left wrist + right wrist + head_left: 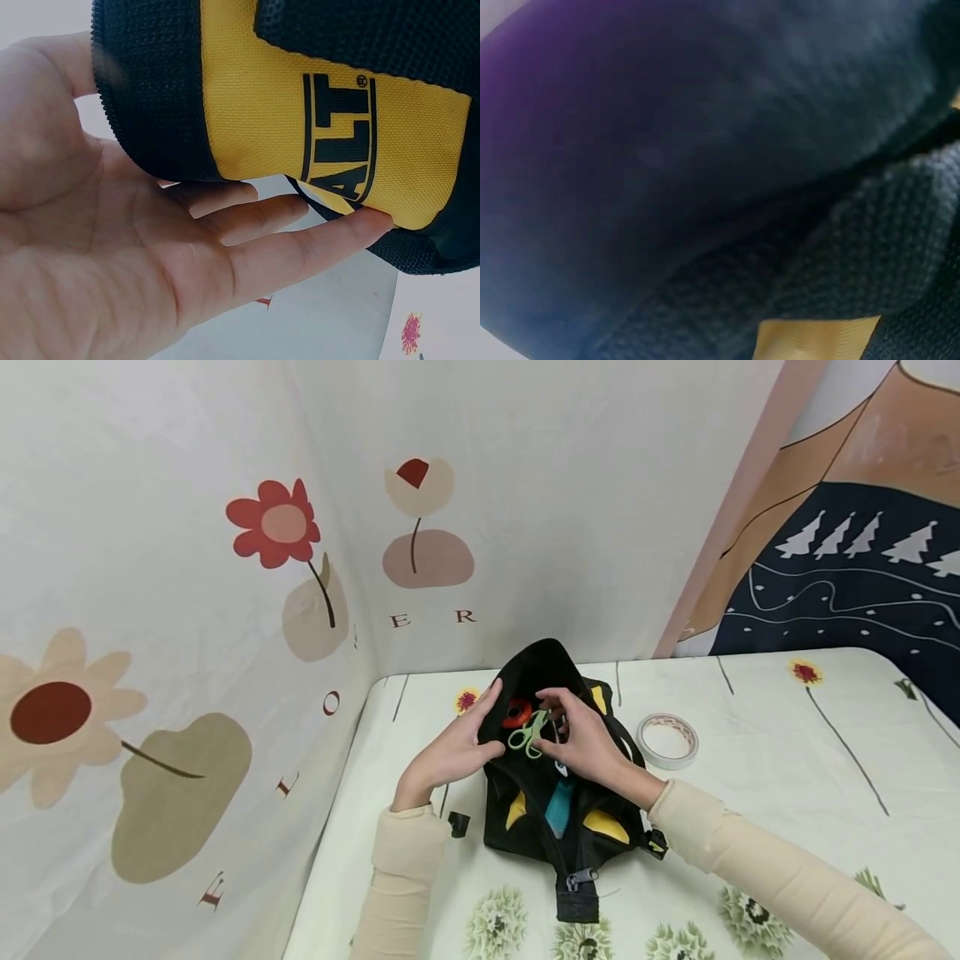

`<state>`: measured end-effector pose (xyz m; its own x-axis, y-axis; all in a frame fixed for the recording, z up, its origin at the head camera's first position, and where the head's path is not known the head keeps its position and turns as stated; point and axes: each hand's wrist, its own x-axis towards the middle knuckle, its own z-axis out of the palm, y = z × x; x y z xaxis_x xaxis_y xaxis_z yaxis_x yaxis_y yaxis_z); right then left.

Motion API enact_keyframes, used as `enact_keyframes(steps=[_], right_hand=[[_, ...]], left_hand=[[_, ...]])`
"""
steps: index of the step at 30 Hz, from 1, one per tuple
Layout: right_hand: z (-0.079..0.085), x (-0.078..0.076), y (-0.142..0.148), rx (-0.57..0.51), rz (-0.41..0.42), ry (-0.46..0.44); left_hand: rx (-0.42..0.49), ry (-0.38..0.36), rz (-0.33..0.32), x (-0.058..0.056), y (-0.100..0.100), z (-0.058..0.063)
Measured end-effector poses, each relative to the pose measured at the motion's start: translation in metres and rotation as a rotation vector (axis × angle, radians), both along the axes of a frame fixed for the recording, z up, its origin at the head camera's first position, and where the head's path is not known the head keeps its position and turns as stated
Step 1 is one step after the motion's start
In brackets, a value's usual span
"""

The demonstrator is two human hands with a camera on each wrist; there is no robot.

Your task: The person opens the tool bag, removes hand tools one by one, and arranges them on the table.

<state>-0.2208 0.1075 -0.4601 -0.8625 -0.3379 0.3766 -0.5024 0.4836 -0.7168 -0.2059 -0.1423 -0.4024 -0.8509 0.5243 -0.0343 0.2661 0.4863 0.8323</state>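
A black bag [525, 827] with yellow and teal patches lies on the table, its mouth gaping. My left hand [457, 743] holds the left side of that mouth, thumb over the rim and fingers along the outside. Yellow fabric with black "ALT" lettering [341, 135] shows above the fingers in the left wrist view. Over the opening, my right hand [588, 739] pinches green-handled scissors [528, 735] between thumb and bent fingers. Deeper in the mouth sits a red ring-shaped thing [517, 713]. Dark cloth of the bag [855, 240] fills most of the right wrist view.
A roll of clear tape [667, 741] lies flat to the right of the bag. A black buckle [459, 824] rests at its left, and a strap end [577, 906] reaches toward the front. White fabric walls with printed flowers border the table's left and back.
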Motion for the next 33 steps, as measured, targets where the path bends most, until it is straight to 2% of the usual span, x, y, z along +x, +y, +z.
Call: enact_keyframes(steps=[6, 22, 33], right_hand=[[-0.008, -0.003, 0.0, 0.047, -0.018, 0.007], [-0.018, -0.007, -0.001, 0.11, -0.102, -0.088], [-0.026, -0.01, 0.001, 0.137, -0.118, -0.099]], left_hand=[[-0.004, -0.004, 0.001, 0.001, -0.001, 0.001], [-0.009, 0.006, -0.008, 0.002, -0.002, 0.002], [-0.012, 0.01, -0.011, 0.0, -0.001, 0.001]])
